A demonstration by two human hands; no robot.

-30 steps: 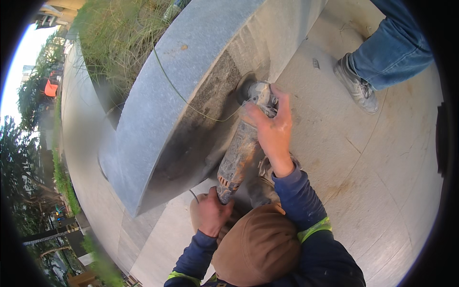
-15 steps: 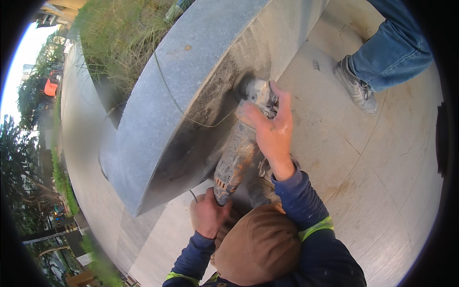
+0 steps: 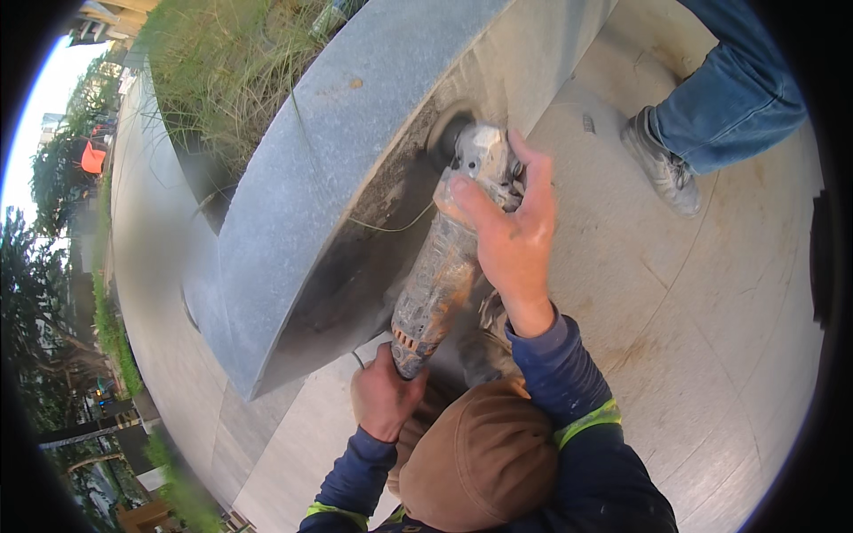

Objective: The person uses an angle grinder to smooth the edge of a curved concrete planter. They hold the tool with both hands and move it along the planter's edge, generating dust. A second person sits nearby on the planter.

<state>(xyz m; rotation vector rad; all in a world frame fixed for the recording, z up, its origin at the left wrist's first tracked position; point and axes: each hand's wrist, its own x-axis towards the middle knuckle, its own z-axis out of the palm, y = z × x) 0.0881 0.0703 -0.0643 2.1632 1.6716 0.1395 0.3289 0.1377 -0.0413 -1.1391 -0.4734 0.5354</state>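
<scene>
A dusty angle grinder (image 3: 435, 284), scuffed and stained orange-brown, lies between my two hands, its grey metal head pointing away from me. Its round disc (image 3: 442, 142) looks blurred and sits against the dark, rough side face of a grey stone planter wall (image 3: 338, 280). My right hand (image 3: 515, 244) is wrapped around the grinder near its head, thumb on one side and fingers on the other. At the rear end of the body, my left hand (image 3: 385, 395) is closed around the tool; a dark cord (image 3: 359, 359) shows beside it.
Long grass (image 3: 222, 80) grows inside the planter, and a thin stalk (image 3: 391, 229) hangs over its edge. At right stands another person's leg in jeans (image 3: 733, 107) with a grey shoe (image 3: 662, 164). Paving (image 3: 657, 355) surrounds the wall. Brown rounded fabric (image 3: 480, 453) fills the lower middle.
The grinder's head and disc have moved slightly farther away along the wall face, with my right hand following. My left hand has barely moved. The grass stalk over the edge has shifted.
</scene>
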